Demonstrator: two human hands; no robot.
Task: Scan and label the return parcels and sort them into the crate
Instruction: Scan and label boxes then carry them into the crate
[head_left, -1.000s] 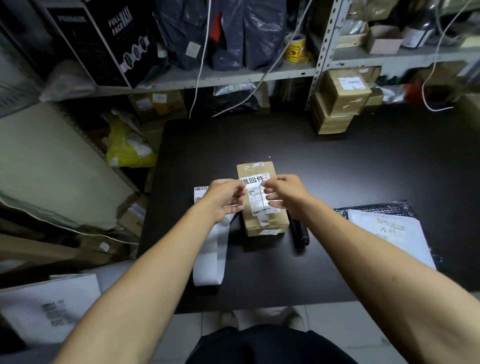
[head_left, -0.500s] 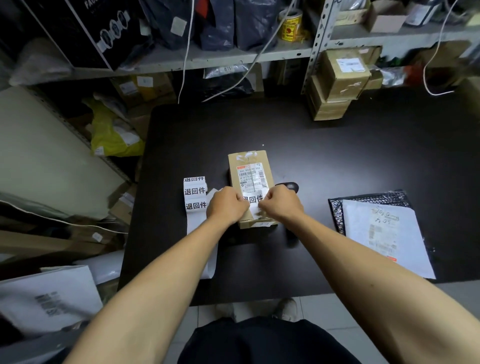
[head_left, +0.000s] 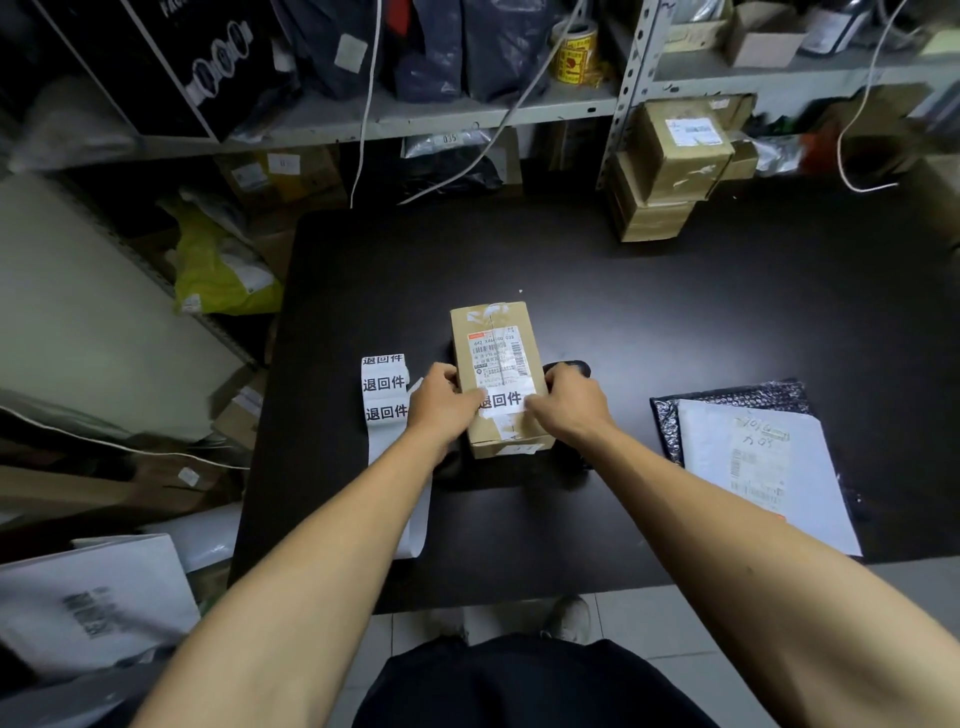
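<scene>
Black counter fills mid-frame, both forearms stretched in from the bottom edge. Center frame, the cardboard parcel lies flat. Left hand and right hand flank its near end, fingertips pressing the white return label flat, neither grip closed around anything. Label strip lies just left.

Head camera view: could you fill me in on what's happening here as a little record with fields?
Setting: black table among storage shelves
Main item: brown cardboard box lying flat on the table
Newest sticker: white return label on the box top, below the shipping label
Left hand: presses the label's left end
Right hand: presses its right end
Left of the box: strip of spare labels
Right of the box: white mailer on black bubble wrap
Crate: not in view
</scene>
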